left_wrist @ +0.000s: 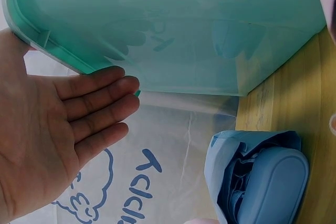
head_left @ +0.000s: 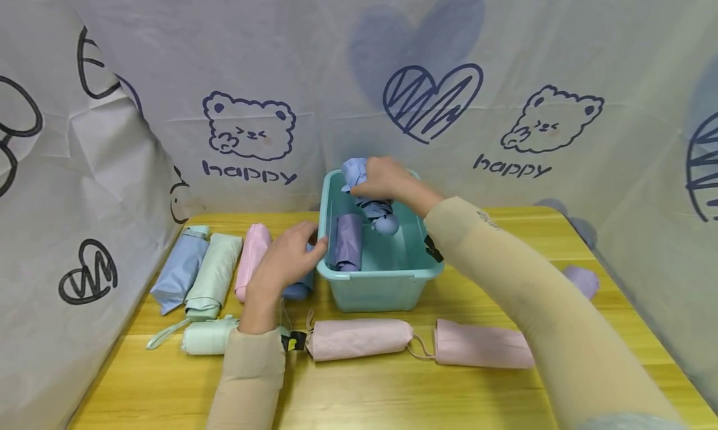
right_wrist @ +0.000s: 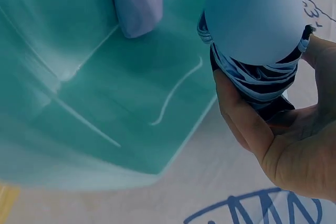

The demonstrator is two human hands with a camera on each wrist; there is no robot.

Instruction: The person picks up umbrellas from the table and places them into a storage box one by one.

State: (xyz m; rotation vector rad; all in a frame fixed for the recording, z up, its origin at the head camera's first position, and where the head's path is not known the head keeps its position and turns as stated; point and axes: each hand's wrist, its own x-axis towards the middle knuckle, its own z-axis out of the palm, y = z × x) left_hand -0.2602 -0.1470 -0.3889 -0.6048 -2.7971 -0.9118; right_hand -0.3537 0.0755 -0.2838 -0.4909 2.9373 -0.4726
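A folded blue umbrella [head_left: 384,223] with a rounded handle end is gripped in my right hand [head_left: 386,179], over the inside of a teal plastic bin [head_left: 378,291]. In the right wrist view its pale round end [right_wrist: 254,17] faces the camera, with thumb and fingers wrapped round the folded cloth. Inside the bin a purple folded umbrella [head_left: 349,240] leans along the left wall. My left hand [head_left: 288,255] rests at the bin's left rim; in the left wrist view its fingers [left_wrist: 105,106] are straight and hold nothing. Below it lies a dark blue umbrella [head_left: 299,286], partly hidden.
Left of the bin lie a blue umbrella [head_left: 182,265], a mint one [head_left: 215,271] and a pink one [head_left: 253,252]. In front are another mint umbrella [head_left: 206,339] and two pink ones [head_left: 361,339], [head_left: 482,344]. A lilac umbrella [head_left: 582,281] sits at the right, partly behind my sleeve.
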